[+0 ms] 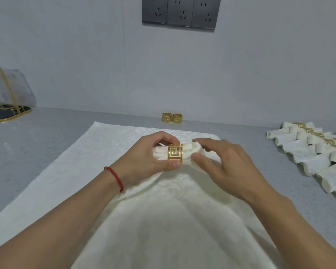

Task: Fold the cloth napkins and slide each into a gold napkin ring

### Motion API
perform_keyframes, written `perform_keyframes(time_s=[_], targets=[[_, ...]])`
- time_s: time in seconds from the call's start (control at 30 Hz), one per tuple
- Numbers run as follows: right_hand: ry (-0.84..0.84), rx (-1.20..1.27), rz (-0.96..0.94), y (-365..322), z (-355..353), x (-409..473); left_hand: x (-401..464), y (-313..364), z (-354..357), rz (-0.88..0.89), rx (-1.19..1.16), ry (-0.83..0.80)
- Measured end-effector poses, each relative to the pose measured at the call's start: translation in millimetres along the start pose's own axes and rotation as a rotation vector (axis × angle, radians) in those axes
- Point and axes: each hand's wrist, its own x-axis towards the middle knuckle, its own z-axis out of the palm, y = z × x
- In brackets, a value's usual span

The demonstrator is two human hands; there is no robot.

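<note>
The left hand (pixel 144 158) pinches the gold napkin ring (pixel 175 154) between thumb below and fingers above, holding it a little above the counter (pixel 47 136); the rolled napkin (pixel 188 152) already passes through it, one end showing left of the band, the larger part to the right. The right hand (pixel 223 164) curls its thumb and fingertips around that right part, seemingly to feed or straighten it; the ring looks close to the middle of the roll, so the step appears nearly done.

To finish it well, the left hand should hold the ring steady while the right draws the cloth evenly, keeping the folds flat so nothing bunches inside the band; the patterned face should end up on top, and both ends should stick out alike.

Below the hands a flat napkin (pixel 153 220) lies spread on the grey speckled counter; two spare rings (pixel 172 117) stand touching near the wall; a row of finished napkins (pixel 318 152) overlaps at the right; a clear gold-edged cover (pixel 6 88) sits far left; dark wall sockets (pixel 179 11) hang above.
</note>
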Motion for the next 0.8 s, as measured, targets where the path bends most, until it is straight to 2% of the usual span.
perform_keyframes(time_s=[0.1,0.27,0.37,0.4,0.5,0.53,0.6,0.73,0.8], targets=[[0.011,0.156,0.036,3.0,-0.6,1.0,0.5,1.6,-0.9,0.011,-0.106,0.006],[-0.028,0.225,0.063,5.3,-0.8,0.9,-0.1,1.6,-1.3,-0.004,-0.216,-0.039],[-0.07,0.281,0.126,9.9,-10.6,2.1,1.3,-1.2,-2.7,-0.008,-0.335,0.02],[-0.103,0.237,0.145,15.8,-15.1,2.6,1.6,-2.0,-4.5,-0.017,-0.392,0.028],[-0.229,-0.092,0.215,36.8,-30.0,2.8,2.0,-3.5,-7.6,-0.044,-0.461,0.01],[-0.256,-0.101,0.226,40.7,-35.3,1.3,1.8,-2.7,-7.0,-0.051,-0.461,0.0],[-0.217,0.074,0.19,41.9,-42.1,-2.0,1.1,-2.0,-3.2,-0.063,-0.455,-0.016],[-0.002,0.625,0.117,21.2,-19.8,1.5,7.6,6.4,7.6,-0.111,-0.474,-0.05],[0.069,0.755,0.146,16.6,-5.7,4.3,12.4,18.0,12.3,-0.135,-0.412,-0.103]])
